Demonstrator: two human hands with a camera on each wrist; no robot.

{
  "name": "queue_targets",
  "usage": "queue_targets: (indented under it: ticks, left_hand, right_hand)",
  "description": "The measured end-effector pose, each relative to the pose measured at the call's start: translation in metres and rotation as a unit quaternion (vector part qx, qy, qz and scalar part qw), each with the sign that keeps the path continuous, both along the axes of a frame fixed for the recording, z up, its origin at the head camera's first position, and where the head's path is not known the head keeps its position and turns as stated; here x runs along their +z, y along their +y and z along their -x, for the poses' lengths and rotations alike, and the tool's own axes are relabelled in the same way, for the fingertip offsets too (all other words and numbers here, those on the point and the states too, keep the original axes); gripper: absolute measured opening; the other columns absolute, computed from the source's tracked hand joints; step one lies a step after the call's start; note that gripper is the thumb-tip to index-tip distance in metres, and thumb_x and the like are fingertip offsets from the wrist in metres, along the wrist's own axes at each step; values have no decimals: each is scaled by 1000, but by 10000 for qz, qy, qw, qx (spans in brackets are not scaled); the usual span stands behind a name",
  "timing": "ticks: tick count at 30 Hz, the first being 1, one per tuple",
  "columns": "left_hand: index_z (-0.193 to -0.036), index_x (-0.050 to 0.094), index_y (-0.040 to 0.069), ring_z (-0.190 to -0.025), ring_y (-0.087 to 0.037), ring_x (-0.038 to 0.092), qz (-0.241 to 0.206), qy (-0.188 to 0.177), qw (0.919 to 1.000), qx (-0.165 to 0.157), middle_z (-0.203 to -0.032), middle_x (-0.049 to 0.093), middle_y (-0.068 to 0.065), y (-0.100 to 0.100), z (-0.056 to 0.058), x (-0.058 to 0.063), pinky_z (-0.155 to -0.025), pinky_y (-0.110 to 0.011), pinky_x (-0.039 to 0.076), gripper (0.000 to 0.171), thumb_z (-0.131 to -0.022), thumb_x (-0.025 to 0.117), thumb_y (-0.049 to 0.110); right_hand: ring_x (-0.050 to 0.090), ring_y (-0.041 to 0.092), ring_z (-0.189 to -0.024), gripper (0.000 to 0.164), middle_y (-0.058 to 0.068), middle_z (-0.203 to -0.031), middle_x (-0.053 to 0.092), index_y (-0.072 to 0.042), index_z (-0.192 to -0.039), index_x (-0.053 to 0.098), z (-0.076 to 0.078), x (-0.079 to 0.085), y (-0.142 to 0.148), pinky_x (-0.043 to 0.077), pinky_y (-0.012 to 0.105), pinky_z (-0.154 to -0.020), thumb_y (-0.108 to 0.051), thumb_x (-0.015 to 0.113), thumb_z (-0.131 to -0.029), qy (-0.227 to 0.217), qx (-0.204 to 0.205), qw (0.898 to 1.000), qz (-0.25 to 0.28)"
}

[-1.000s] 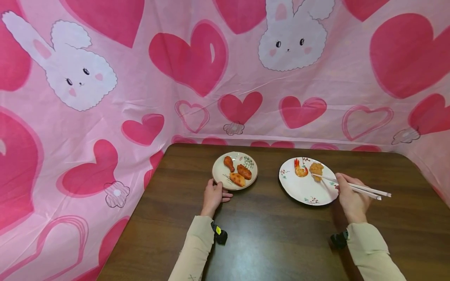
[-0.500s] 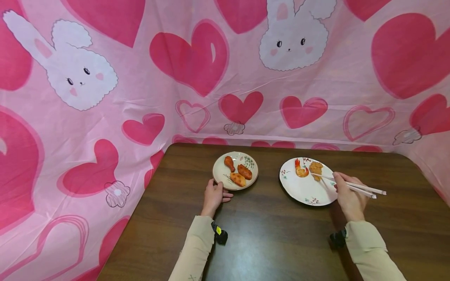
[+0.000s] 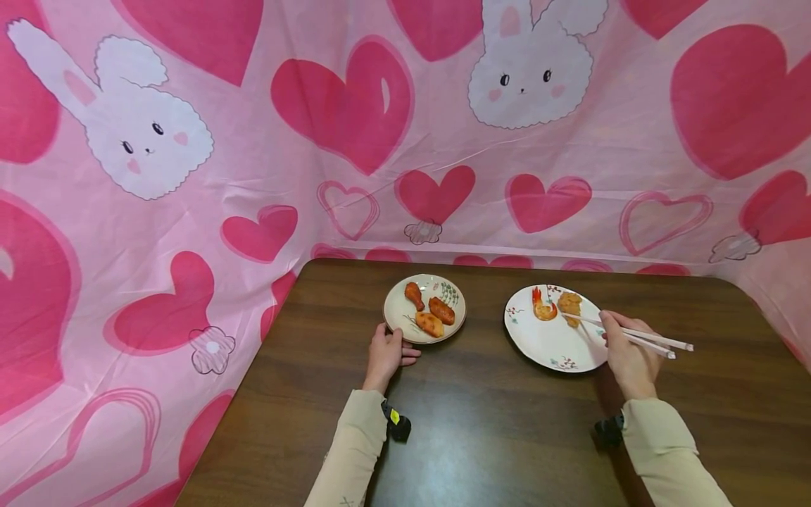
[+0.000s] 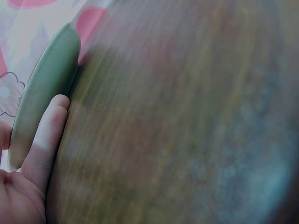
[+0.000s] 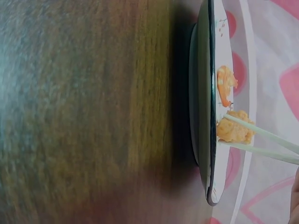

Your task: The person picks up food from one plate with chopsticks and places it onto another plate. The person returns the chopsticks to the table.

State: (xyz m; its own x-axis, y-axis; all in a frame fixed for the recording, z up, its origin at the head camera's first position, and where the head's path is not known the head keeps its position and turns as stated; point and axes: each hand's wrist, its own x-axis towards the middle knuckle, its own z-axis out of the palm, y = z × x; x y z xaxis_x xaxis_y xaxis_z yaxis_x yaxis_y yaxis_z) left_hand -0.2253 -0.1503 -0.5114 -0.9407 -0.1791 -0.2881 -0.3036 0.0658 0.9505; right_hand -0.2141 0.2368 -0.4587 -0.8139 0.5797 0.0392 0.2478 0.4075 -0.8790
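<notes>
My left hand (image 3: 384,358) holds the near left edge of a small round plate (image 3: 400,310), thumb at the rim. In the left wrist view, fingers (image 4: 46,135) lie along the green underside of the plate (image 4: 51,70). On it are a drumstick (image 3: 414,296), a reddish-brown chicken wing (image 3: 441,310) and a yellowish browned piece (image 3: 429,324). My right hand (image 3: 633,359) grips pale chopsticks (image 3: 655,340) above a larger white plate (image 3: 551,348). Their tips are at a lumpy fried nugget (image 3: 569,305), one on either side in the right wrist view. A shrimp (image 3: 543,308) lies beside it.
Both plates stand on a brown wooden table (image 3: 481,408), with a gap between them. Pink cloth (image 3: 443,141) with hearts and rabbits hangs behind and at the left. A dark wrist camera (image 3: 397,426) sits on the left wrist and another (image 3: 610,431) on the right.
My right hand has shifted slightly left with the chopsticks, mostly in the first half second. The left hand, plates and food look the same.
</notes>
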Motion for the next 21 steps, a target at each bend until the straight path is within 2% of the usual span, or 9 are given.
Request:
queue_targets:
  ticks: [21]
  left_hand:
    - [-147,26,5,-72,-21,73,-24,-10,10000,22,-94,65,-18,1,-1,3,-63,-32,62,50,-102,39,22]
  right_hand:
    - [50,-10,-56,49,-24,-75,49,-8,-121,68,-2,0,-3,42,8,-51,-46,60,-90,87,-87,9995,281]
